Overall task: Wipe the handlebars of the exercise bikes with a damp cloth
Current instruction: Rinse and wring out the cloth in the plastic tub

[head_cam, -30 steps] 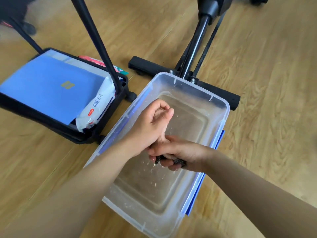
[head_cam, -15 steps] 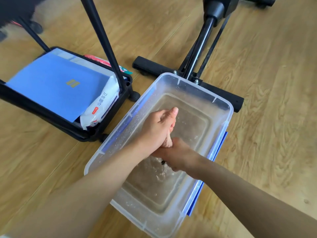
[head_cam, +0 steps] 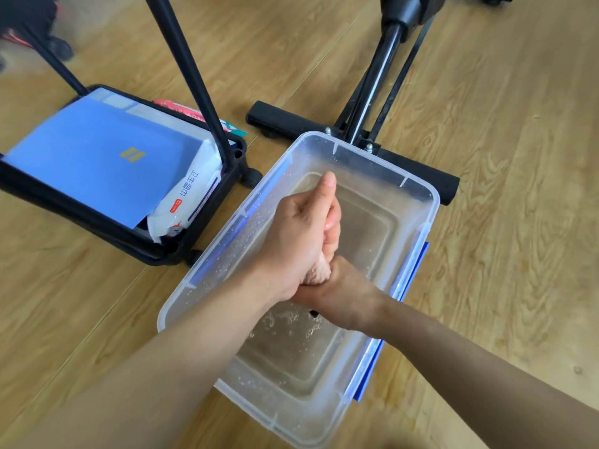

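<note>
Both my hands are clenched around a wet pinkish cloth (head_cam: 319, 273) above a clear plastic tub (head_cam: 418, 186) holding shallow water. My left hand (head_cam: 299, 234) grips the cloth's upper part, thumb pointing away from me. My right hand (head_cam: 340, 294) squeezes its lower end, just under the left hand. Only a small twisted piece of cloth shows between them. Bubbles and drips dot the water below the hands. An exercise bike's black frame (head_cam: 377, 76) and floor bar (head_cam: 285, 119) stand just beyond the tub; no handlebars are visible.
A black wheeled cart (head_cam: 181, 251) at the left holds a blue folder (head_cam: 97, 160) and a white wipes pack (head_cam: 191, 196). Its slanted black pole (head_cam: 191, 76) rises beside the tub. Blue clips (head_cam: 366, 374) edge the tub's right side. Wooden floor surrounds everything.
My hands twisted the cloth: the left hand turned and came down onto the right, and the cloth's dark end below the right hand is now hidden. The view shifted slightly.
</note>
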